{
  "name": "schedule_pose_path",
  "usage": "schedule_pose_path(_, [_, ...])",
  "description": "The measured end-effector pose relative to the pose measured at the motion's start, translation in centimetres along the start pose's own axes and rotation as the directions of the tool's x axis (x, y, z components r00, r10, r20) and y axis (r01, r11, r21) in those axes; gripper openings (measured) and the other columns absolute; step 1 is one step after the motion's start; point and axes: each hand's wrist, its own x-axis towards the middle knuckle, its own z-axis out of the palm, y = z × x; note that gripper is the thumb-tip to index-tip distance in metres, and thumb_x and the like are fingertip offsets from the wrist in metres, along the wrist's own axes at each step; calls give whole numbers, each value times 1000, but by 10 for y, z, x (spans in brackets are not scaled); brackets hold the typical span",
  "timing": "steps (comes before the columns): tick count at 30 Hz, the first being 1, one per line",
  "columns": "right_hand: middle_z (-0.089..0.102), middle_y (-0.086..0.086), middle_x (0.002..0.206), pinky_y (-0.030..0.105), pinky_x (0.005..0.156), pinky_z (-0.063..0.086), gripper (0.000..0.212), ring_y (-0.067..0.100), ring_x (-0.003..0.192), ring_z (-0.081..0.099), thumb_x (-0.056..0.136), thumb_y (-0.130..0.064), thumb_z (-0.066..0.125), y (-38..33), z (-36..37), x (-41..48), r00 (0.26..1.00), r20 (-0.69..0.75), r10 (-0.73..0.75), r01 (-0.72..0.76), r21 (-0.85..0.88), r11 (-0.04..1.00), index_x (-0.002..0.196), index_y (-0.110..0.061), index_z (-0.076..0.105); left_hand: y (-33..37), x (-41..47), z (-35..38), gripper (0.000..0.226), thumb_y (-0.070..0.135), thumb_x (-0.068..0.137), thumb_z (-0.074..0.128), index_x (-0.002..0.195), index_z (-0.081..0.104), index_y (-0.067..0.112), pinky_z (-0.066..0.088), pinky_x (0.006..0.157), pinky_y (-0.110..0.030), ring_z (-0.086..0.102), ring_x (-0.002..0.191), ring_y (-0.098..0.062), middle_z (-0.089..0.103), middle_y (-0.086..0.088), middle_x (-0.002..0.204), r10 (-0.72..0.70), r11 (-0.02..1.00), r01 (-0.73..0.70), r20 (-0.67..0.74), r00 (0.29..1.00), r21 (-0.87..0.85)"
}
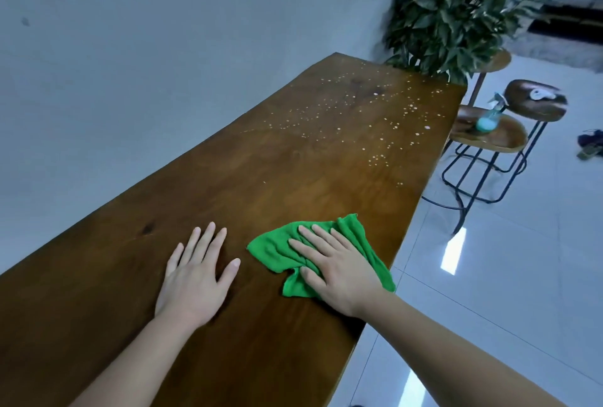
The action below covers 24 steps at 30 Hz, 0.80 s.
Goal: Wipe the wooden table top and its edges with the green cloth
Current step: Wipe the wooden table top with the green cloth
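While the right hand (339,272) presses flat on the crumpled green microfibre cloth (277,250) near the long brown wooden counter (261,178) edge, no closed grip, left hand (195,279) splayed bare, pale droplets (375,112) farther along may smear or get missed.

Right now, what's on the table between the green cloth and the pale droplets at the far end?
In the head view, only bare wooden table top lies between the green cloth and the pale droplets.

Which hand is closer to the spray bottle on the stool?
Right. The right hand presses the green cloth near the table edge facing the spray bottle; the left hand lies flat farther away.
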Motion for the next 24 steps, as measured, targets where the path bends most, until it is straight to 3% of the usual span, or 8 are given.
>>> schedule_pose_path(4, [3, -19, 184, 38, 137, -7, 62, 5, 169, -8, 113, -64, 19, 50, -14, 14, 998, -27, 51, -51, 6, 999, 173, -48, 19, 29, 23, 3, 87, 81, 102, 0, 179, 2, 40, 3, 140, -45, -11, 172, -12, -8, 13, 187, 24, 1000, -24, 10, 1000, 16])
schedule_pose_path(16, [6, -13, 185, 40, 138, -2, 61, 12, 171, -2, 115, -60, 20, 286, -92, 114, 954, -110, 278, -282, -23, 959, 174, -47, 17, 128, 130, 12, 92, 85, 99, -7, 178, 5, 41, 4, 140, -45, -10, 171, -9, -6, 15, 186, -15, 1000, 15, -32, 999, 0])
schedule_pose_path(24, [5, -6, 186, 45, 138, 3, 68, 18, 172, 1, 112, -64, 13, 393, -130, 176, 907, -128, 401, -408, -30, 913, 176, -41, 15, 153, 166, 9, 86, 81, 104, 8, 178, 15, 38, 7, 139, -45, -2, 172, -11, 3, 14, 186, -38, 999, 38, -25, 999, 17])
